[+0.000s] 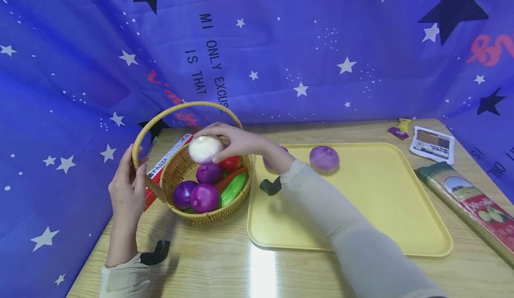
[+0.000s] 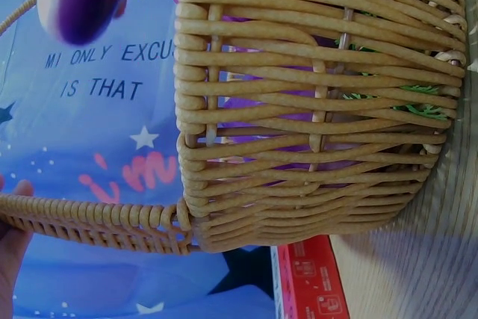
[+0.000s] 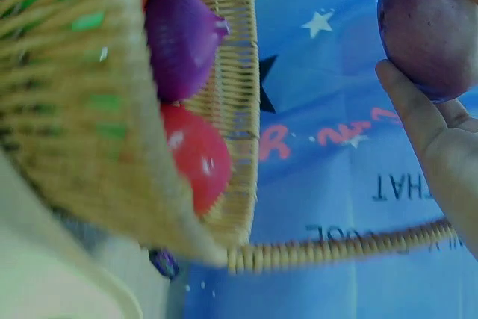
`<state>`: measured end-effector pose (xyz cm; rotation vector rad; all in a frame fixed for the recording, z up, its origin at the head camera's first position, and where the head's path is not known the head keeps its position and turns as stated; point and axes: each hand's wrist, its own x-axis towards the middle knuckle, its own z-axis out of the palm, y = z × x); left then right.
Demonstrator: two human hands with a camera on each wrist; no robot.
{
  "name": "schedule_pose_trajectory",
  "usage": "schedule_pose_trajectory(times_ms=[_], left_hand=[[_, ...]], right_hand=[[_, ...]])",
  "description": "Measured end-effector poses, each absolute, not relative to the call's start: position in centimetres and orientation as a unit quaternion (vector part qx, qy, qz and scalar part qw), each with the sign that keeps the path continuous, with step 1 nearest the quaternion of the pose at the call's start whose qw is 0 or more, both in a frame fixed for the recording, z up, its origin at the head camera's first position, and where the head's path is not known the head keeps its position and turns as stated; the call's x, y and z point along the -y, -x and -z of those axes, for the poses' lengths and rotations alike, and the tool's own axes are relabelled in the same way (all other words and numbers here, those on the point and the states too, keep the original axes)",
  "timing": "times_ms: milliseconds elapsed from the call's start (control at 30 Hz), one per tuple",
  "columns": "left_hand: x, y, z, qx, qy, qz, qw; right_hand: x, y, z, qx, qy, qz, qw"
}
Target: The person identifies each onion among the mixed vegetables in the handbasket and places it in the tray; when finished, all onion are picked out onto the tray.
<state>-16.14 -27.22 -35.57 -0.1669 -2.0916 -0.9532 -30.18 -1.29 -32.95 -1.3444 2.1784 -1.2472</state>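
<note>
Sleeve [image 1: 361, 240] hiding second tray onion [image 1: 268, 162]

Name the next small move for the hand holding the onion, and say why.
Probably carry the onion right to the tray. The right hand grips it above the basket, one onion already lies on the tray, and the left hand steadies the handle.

Around the work area: packets, a box and starry cloth

Lying along the right table edge, a long pasta packet [image 1: 474, 206]; behind it a small white sachet [image 1: 433, 144] and candy wrappers [image 1: 400, 127]. Left, a red pasta box [image 1: 165, 162]. Behind everything, blue star-printed cloth [image 1: 305, 43].
</note>
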Motion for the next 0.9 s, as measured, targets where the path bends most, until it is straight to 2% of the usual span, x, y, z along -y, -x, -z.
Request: schedule_pose_trajectory(times_ms=[600,900], left_hand=[[27.1,15.7,35.9,0.838,0.044,0.374,0.395],[27.0,15.8,35.6,0.840,0.038,0.373,0.392]], right_hand=[[-8.9,28.2,32.7,-0.771,0.403,0.478,0.124],[-14.8,27.4,31.8,-0.788,0.375,0.482,0.082]])
